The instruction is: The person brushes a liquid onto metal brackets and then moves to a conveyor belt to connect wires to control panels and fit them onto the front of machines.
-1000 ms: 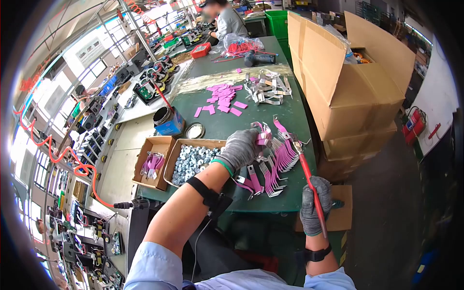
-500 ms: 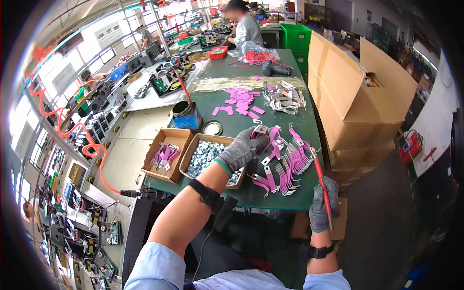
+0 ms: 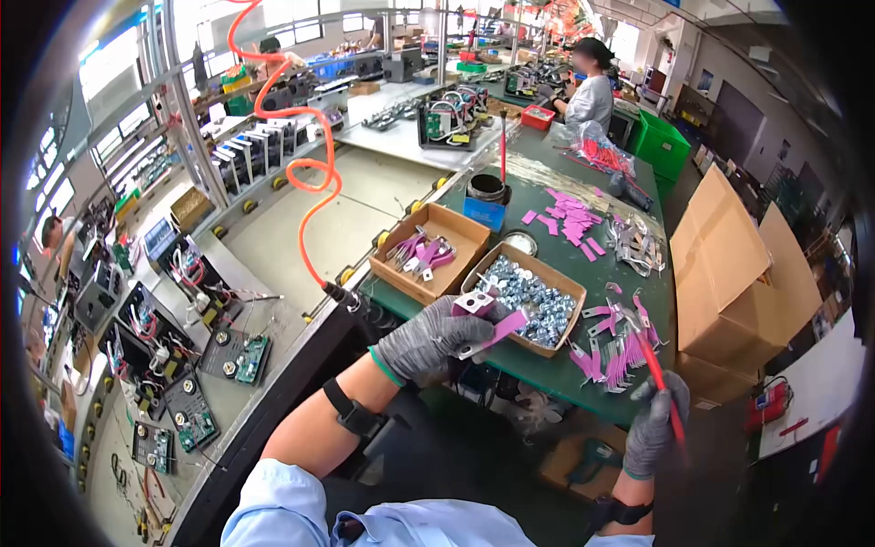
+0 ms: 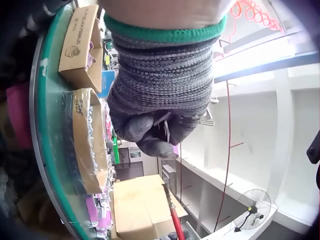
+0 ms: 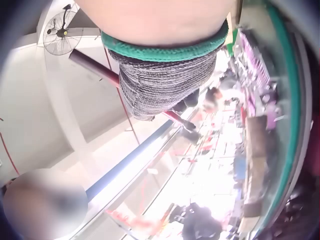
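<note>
My left hand (image 3: pixel 428 339), in a grey knit glove, grips a metal strap with a pink sleeve (image 3: pixel 492 326) just in front of the cardboard box of silver nuts (image 3: pixel 521 294). In the left wrist view the gloved left hand (image 4: pixel 155 127) pinches the thin metal strap (image 4: pixel 166 131). My right hand (image 3: pixel 658 421), also gloved, grips a red-handled tool (image 3: pixel 658 376) over the table's near right edge; its tip points at a heap of pink-sleeved straps (image 3: pixel 612 345). From the right wrist view the gloved right hand (image 5: pixel 165 95) holds the red tool (image 5: pixel 172 116).
A second cardboard box (image 3: pixel 428 251) holds more pink-sleeved straps. On the green table (image 3: pixel 547 374) lie loose pink sleeves (image 3: pixel 570 214), bare metal straps (image 3: pixel 633 244) and a tin can (image 3: pixel 485 199). Large cartons (image 3: pixel 738 273) stand right. A person (image 3: pixel 588 91) works beyond. An orange coiled hose (image 3: pixel 305 173) hangs left.
The head view has swung left. My left hand lifted one pink-sleeved strap from the heap and drew it back past the nut box. The right hand keeps hold of the red tool.
</note>
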A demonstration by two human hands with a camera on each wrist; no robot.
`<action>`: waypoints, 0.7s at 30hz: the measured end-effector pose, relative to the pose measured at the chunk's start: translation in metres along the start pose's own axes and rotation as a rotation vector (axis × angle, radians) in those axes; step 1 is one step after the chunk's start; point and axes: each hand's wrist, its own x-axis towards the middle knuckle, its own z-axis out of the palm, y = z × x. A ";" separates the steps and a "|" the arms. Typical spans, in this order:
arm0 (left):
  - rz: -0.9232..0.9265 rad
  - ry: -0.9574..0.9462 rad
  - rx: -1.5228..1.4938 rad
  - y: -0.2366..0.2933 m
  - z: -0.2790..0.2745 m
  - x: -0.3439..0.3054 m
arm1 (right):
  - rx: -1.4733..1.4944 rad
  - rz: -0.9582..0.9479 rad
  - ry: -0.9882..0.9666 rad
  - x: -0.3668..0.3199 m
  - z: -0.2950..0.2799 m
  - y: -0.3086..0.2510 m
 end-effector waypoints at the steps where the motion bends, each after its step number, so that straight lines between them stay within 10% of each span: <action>1: 0.002 0.008 -0.007 -0.007 -0.009 -0.002 | 0.030 0.003 -0.004 0.003 0.010 -0.009; 4: 0.011 -0.044 -0.143 -0.015 -0.029 -0.013 | 0.445 0.206 -0.180 0.005 0.031 -0.029; 5: 0.443 -0.085 0.322 -0.018 -0.037 -0.014 | 0.535 0.265 -0.230 0.005 0.038 -0.036; 7: 0.618 -0.083 0.473 -0.023 -0.040 -0.033 | 0.529 0.359 -0.369 0.002 0.051 -0.048; 10: 0.297 -0.027 0.344 -0.028 -0.052 -0.038 | 0.539 0.393 -0.447 -0.002 0.068 -0.060; 13: 0.972 0.006 1.026 -0.034 -0.061 -0.034 | 0.541 0.366 -0.500 0.000 0.073 -0.060; 16: 0.353 -0.055 0.464 -0.016 -0.052 -0.049 | 0.550 0.366 -0.534 0.000 0.077 -0.062; 21: 0.336 0.037 0.714 -0.001 -0.044 -0.052 | 0.465 0.388 -0.594 0.003 0.079 -0.063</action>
